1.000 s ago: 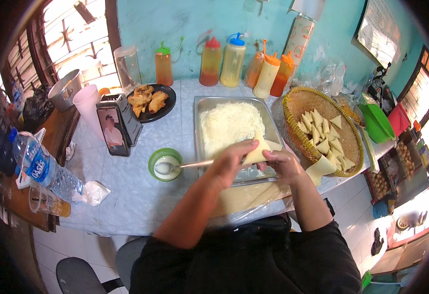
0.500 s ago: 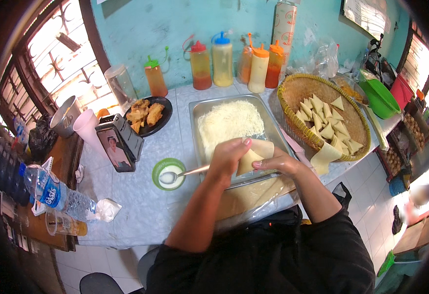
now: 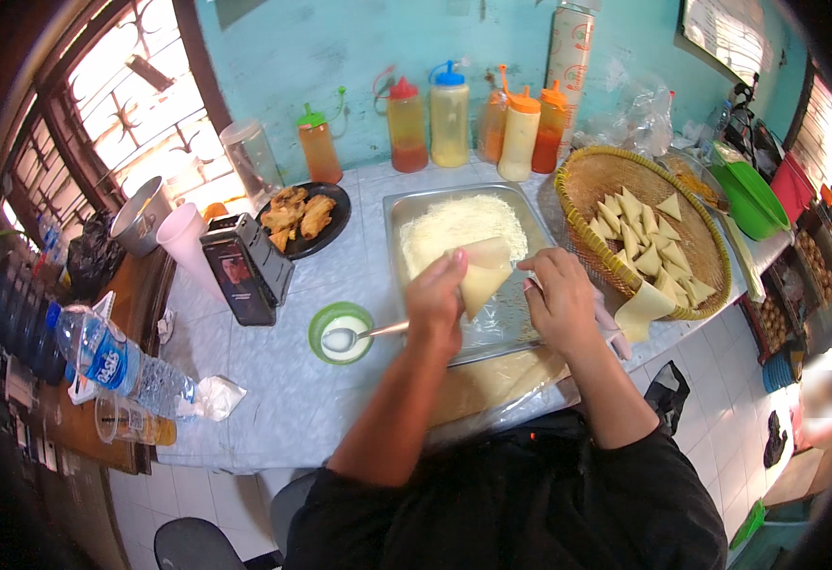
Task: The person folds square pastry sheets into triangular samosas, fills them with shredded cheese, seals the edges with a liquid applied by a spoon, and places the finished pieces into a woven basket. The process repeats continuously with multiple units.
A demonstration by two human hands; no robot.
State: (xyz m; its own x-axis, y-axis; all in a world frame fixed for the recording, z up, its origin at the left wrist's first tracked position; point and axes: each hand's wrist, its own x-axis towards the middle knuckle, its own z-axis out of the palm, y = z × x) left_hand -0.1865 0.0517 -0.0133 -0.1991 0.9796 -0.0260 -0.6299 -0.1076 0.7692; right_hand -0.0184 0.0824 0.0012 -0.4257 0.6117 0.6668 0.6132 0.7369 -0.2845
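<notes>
My left hand (image 3: 438,302) grips a pale pastry wrapper (image 3: 485,274) folded into a cone, its point down, above the metal tray (image 3: 397,228). White shredded filling (image 3: 459,228) covers the far part of that tray. Over the tray's right side hovers my right hand (image 3: 565,302), fingers bent and apart, with nothing visible in them. To the left stands a green bowl (image 3: 315,334) of white liquid with a metal spoon (image 3: 382,330) resting in it. Folded pastry triangles (image 3: 649,242) lie in a woven basket (image 3: 592,171) on the right; a loose wrapper (image 3: 642,312) hangs over its near rim.
Sauce bottles (image 3: 449,119) line the wall. A black plate (image 3: 338,228) of fried food, a propped phone (image 3: 238,280) and a pink cup (image 3: 186,242) stand left. A water bottle (image 3: 121,361) leans nearer. Plastic sheeting (image 3: 492,385) lies before the tray.
My right hand has let go of the wrapper and moved right, away from it. My left hand still holds the cone, which now shows its opening upward. The whole view has shifted slightly.
</notes>
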